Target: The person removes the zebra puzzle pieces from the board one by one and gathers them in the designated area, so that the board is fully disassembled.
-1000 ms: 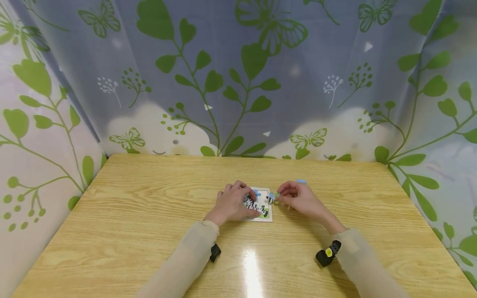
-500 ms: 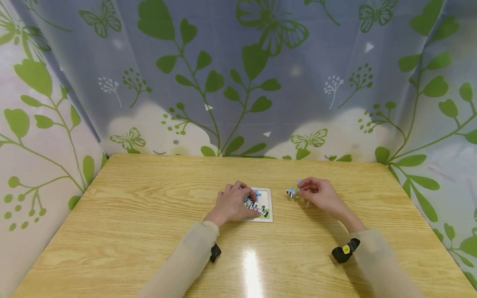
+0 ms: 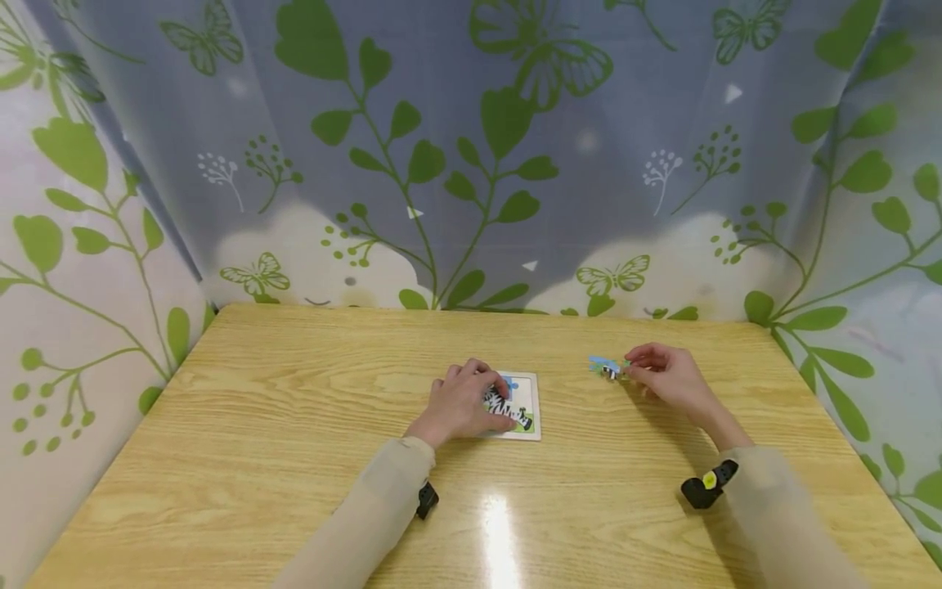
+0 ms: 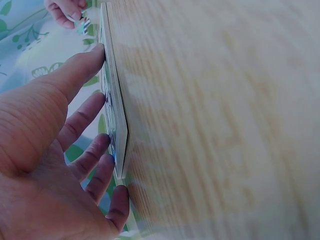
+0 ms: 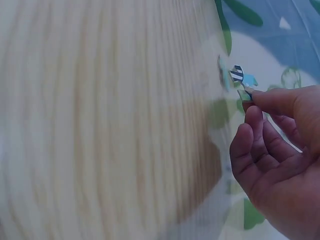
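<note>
The left hand [image 3: 459, 402] rests on a small framed zebra puzzle [image 3: 524, 391] in the head view. In the left wrist view its thumb and extended fingertips [image 4: 100, 52] press on the face of the puzzle board [image 4: 120, 125]; the hand covers the left part of the picture. Out to the right, the right hand [image 3: 671, 378] pinches a puzzle piece [image 5: 237, 75] with black and white stripes, blue and green, between thumb and fingers, held above the table. Close by this piece, another blue puzzle piece [image 3: 602, 361] lies on the table.
The wooden table [image 3: 294, 393] reaches back to a patterned curtain [image 3: 412, 164] with leaves and butterflies. Each wrist wears a black camera; the right wrist's camera [image 3: 706, 484] has a yellow mark. A bright glare [image 3: 496, 532] lies near the front.
The right hand has moved away from the puzzle board to the right and slightly back, carrying the pinched piece to beside the blue piece. The left hand has stayed on the board.
</note>
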